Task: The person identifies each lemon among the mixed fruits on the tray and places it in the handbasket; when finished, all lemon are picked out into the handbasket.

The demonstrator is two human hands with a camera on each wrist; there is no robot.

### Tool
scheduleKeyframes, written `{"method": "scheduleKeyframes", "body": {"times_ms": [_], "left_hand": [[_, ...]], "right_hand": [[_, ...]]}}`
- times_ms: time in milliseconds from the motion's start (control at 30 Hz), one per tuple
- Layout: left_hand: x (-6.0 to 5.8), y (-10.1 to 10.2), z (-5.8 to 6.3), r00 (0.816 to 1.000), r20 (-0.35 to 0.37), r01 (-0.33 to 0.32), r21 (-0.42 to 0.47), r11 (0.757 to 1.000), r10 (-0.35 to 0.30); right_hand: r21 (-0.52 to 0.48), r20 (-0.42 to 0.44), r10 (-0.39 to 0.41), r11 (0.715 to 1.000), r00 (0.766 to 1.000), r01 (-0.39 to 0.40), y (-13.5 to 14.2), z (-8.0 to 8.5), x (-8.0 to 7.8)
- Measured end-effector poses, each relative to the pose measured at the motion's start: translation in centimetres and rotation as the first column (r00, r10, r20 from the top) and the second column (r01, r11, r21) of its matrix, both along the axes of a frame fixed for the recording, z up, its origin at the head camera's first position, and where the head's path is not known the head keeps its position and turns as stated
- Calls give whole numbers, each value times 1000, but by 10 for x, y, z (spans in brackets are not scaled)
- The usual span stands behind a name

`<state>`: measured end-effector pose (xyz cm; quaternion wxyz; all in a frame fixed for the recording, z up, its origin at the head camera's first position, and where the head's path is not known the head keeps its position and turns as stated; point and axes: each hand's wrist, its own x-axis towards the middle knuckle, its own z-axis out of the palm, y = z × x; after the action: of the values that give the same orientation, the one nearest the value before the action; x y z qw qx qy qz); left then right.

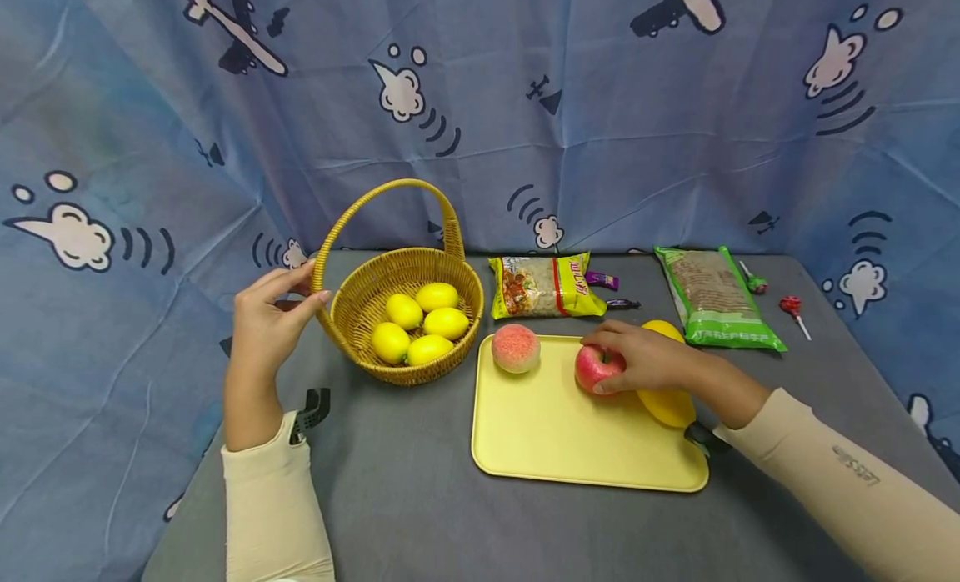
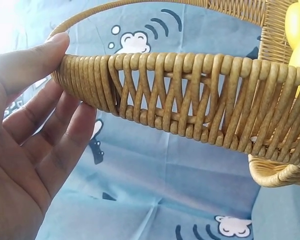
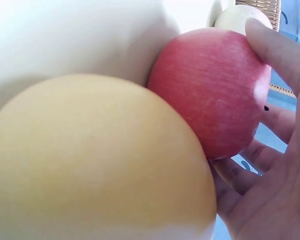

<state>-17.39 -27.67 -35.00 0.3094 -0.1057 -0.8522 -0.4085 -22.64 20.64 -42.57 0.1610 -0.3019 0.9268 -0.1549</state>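
Note:
My left hand (image 1: 272,319) pinches the handle (image 2: 160,95) of a yellow wicker basket (image 1: 352,315) between thumb and fingers, on its left side. Several lemons (image 1: 437,296) lie inside that basket. Over a pale yellow tray (image 1: 540,440), my right hand (image 1: 647,357) holds a red apple (image 1: 592,368), thumb and fingers curled round it; the right wrist view shows the apple (image 3: 210,90) close up. A large yellow fruit (image 1: 671,408) sits beside the apple, partly hidden under the right hand. At the tray's upper left corner rests a pink peach (image 1: 516,348).
Behind the tray lies a yellow food packet (image 1: 547,286) with small purple-wrapped sweets (image 1: 602,280) next to it. A green-edged bag (image 1: 716,298) stands to the right, near a red lollipop (image 1: 791,304) and a green lollipop (image 1: 756,283). A patterned blue curtain (image 1: 480,107) hangs behind the grey table.

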Motion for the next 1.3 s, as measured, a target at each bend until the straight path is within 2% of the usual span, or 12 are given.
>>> {"method": "scheduleKeyframes", "body": {"times_ms": [367,633,733,833,1067,1300], "left_hand": [[-1,4,0,1000,-20,9,14,1000,-9],[2,0,1,998,-56,-4,-25,1000,3],[1,2,2,999,-46,6,-28,1000,-7],[1,7,4,999,-38,11,-30,1000,-12],[16,22,21,999,-37,12,-20,1000,-12],[17,24,25,999,-48,-2,-39,999,0]], "right_hand": [[-19,-13,-16,1000,1000,16,0,0,1],[-37,-14,23,999,1000,-24,-4,-2,0],[-19,-17,9,1000,1000,-9,-2,-1,1],[-7,-16,1,1000,1000,-1,0,2,3],[14,-28,6,1000,1000,-5,6,5,5],[63,-84,-18,998,996,23,16,12,8]]}}
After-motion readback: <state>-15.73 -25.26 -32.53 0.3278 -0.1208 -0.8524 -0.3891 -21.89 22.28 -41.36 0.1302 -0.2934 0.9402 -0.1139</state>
